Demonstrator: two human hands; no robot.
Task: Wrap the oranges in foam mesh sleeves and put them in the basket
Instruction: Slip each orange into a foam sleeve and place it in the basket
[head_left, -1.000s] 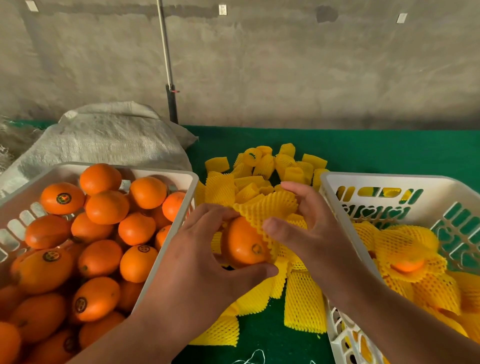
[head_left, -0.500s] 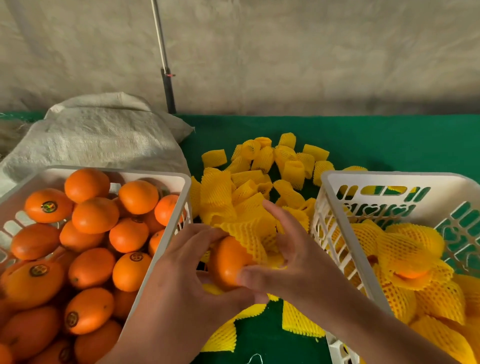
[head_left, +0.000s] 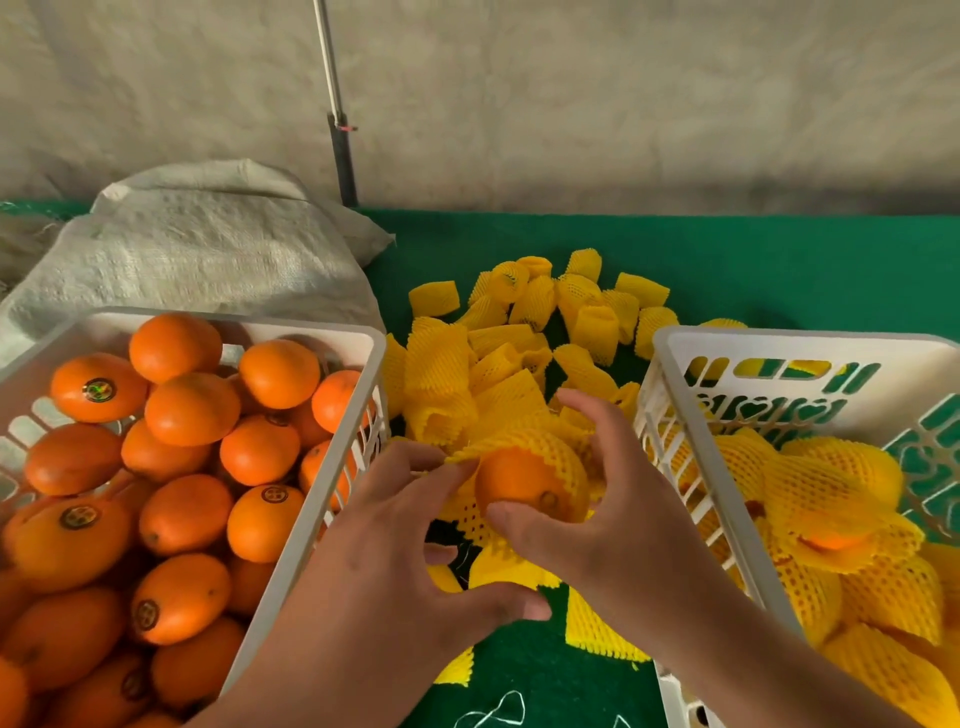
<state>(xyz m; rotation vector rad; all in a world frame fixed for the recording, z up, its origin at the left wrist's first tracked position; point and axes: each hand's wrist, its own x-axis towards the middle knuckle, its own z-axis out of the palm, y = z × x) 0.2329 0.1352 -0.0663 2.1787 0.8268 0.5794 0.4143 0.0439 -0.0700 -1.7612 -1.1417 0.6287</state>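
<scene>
Between the two baskets I hold one orange (head_left: 519, 480), half covered by a yellow foam mesh sleeve (head_left: 556, 452). My right hand (head_left: 618, 509) grips the orange and sleeve from the right. My left hand (head_left: 395, 551) pinches the sleeve's left edge with its fingertips, thumb spread below. A white basket (head_left: 332, 332) on the left is full of bare oranges (head_left: 192, 408). The white basket (head_left: 727, 340) on the right holds several sleeved oranges (head_left: 831, 499).
A heap of loose yellow sleeves (head_left: 524, 332) lies on the green table cloth (head_left: 779, 260) behind my hands, with a few more under them. A grey woven sack (head_left: 208, 244) sits at the back left, beside a metal pole (head_left: 340, 130) against the wall.
The sleeve has slid further over the orange. My left hand has let go of the orange and now pinches the sleeve's edge; my right hand has taken the orange.
</scene>
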